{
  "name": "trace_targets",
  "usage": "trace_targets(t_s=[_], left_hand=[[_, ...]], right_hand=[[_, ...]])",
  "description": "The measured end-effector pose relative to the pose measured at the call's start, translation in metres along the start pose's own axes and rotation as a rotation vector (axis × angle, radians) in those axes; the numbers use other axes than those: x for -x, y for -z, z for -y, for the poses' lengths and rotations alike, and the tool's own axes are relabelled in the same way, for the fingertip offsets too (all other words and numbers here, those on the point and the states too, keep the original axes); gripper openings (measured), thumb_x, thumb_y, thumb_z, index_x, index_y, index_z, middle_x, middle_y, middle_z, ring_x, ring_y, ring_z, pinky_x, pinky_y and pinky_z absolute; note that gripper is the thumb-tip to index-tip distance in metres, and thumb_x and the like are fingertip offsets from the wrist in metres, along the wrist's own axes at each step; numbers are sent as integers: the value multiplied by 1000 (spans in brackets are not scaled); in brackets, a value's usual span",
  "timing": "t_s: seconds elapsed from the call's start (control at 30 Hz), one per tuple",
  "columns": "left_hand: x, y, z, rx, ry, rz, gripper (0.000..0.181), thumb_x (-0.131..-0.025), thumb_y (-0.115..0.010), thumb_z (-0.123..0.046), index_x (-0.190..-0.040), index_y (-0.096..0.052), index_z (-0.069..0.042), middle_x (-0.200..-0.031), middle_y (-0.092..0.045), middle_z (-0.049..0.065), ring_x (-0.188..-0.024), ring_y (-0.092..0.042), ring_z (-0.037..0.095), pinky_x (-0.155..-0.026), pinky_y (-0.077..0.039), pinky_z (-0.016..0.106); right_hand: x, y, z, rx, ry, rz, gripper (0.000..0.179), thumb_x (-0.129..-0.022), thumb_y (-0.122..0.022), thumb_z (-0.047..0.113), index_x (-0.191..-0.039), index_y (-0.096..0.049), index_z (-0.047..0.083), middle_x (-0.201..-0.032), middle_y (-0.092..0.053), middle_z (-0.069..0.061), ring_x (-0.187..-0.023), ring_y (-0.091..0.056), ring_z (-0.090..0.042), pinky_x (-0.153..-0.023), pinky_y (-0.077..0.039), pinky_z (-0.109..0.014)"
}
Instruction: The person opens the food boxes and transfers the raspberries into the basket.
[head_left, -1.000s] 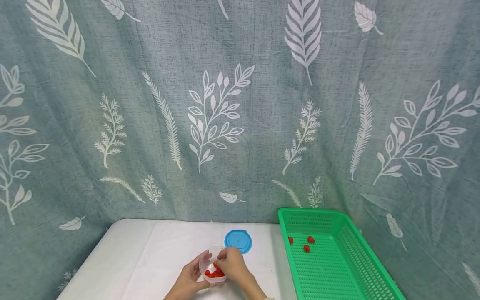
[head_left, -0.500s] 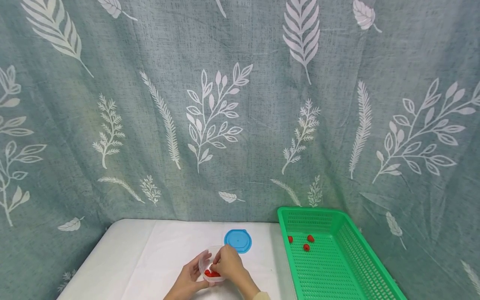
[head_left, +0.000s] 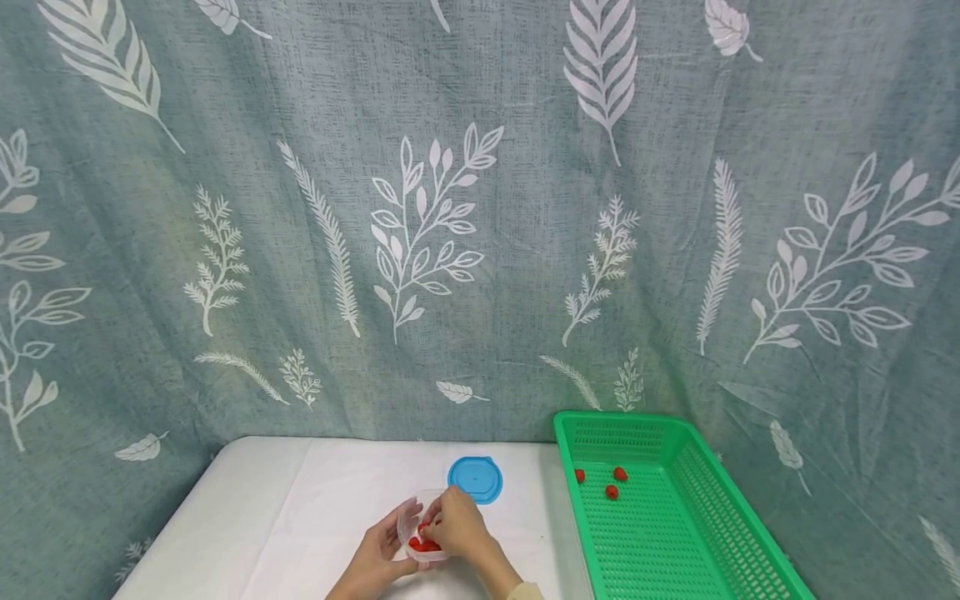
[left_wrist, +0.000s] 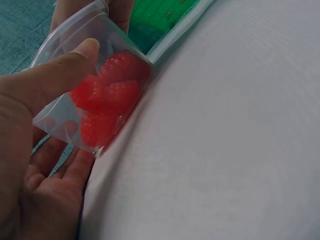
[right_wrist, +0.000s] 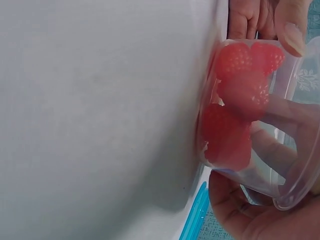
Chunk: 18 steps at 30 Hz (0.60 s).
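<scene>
A clear plastic container (head_left: 406, 518) is tilted over the white table, with several red raspberries (left_wrist: 120, 97) gathered at its bottom. My left hand (head_left: 377, 557) grips it from the left, thumb (left_wrist: 75, 67) along the wall and fingers around the other side. From the right, my right hand (head_left: 462, 527) reaches in through the opening. Its fingers (right_wrist: 285, 115), seen through the clear wall, pinch one raspberry (right_wrist: 244, 95) among the others. That hand's remaining fingers stay outside, by the container's lower rim in the right wrist view.
Behind the container, a round blue lid (head_left: 476, 480) lies flat on the white-covered table (head_left: 322, 492). At the right stands a green perforated basket (head_left: 705, 475) with three raspberries (head_left: 612, 492) near its left side. A patterned curtain (head_left: 510, 250) hangs behind.
My right hand's fingers have moved a little left and deeper into the container, among the raspberries. The left hand and container have stayed nearly still.
</scene>
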<state>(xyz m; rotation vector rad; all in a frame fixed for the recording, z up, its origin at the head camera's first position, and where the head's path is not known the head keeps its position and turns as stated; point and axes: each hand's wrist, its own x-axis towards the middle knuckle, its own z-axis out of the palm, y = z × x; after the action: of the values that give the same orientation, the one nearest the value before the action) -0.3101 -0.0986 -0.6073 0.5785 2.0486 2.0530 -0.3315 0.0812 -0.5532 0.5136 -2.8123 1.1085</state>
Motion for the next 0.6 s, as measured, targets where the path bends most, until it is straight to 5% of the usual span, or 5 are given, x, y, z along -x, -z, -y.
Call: trace_targets(t_s=[0.33, 0.6], left_hand=[[-1, 1, 1, 0, -14, 3, 97, -82, -83, -8, -158, -23, 5, -160, -31, 30, -151, -25, 45, -114, -38, 17], [-1, 0, 2, 8, -3, -1, 97, -83, -83, -8, -158, -24, 5, -163, -27, 28, -151, -24, 44, -113, -39, 19]], right_hand=[[0, 1, -2, -35, 15, -6, 7, -79, -83, 9, -80, -77, 9, -89, -59, -1, -84, -51, -13, -70, -47, -27], [1, 2, -6, -259, 35, -19, 7, -86, -78, 9, -91, -76, 6, -102, -69, -5, -106, -61, -27, -99, -52, -56]])
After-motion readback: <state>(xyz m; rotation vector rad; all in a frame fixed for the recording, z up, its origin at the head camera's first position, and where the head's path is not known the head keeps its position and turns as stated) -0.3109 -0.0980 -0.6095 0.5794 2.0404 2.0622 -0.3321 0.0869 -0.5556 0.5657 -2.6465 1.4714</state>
